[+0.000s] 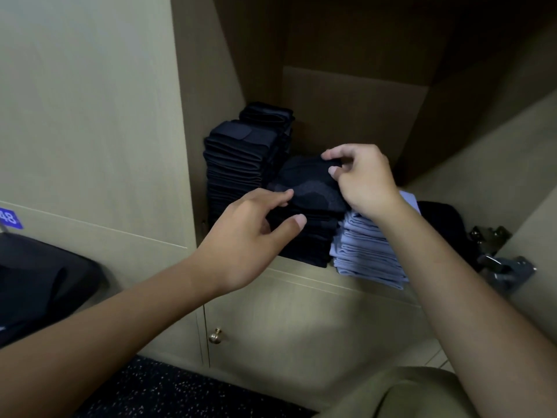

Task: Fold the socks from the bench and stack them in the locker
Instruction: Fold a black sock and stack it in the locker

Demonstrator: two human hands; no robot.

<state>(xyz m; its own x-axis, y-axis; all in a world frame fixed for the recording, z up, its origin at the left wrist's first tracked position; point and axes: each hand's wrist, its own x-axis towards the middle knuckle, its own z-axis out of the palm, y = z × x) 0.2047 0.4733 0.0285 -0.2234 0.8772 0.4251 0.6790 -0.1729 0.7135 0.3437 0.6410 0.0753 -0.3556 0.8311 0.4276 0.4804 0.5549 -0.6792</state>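
A folded black sock (304, 182) lies on top of a front stack of dark socks (304, 239) inside the open locker (355, 116). My right hand (361, 179) pinches the sock's far right corner between thumb and fingers. My left hand (250, 233) is at the sock's near left edge, index fingertip on top and thumb under the fold. A taller stack of dark folded socks (241, 158) stands behind on the left. A stack of light blue folded socks (367, 251) sits to the right, partly hidden by my right wrist.
The locker's open door with metal hinges (497, 254) stands at the right. A dark item (446, 224) lies behind the blue stack. Below is a cabinet door with a brass knob (215, 336). A dark bag (45, 282) sits at the left, below a blue number label (9, 218).
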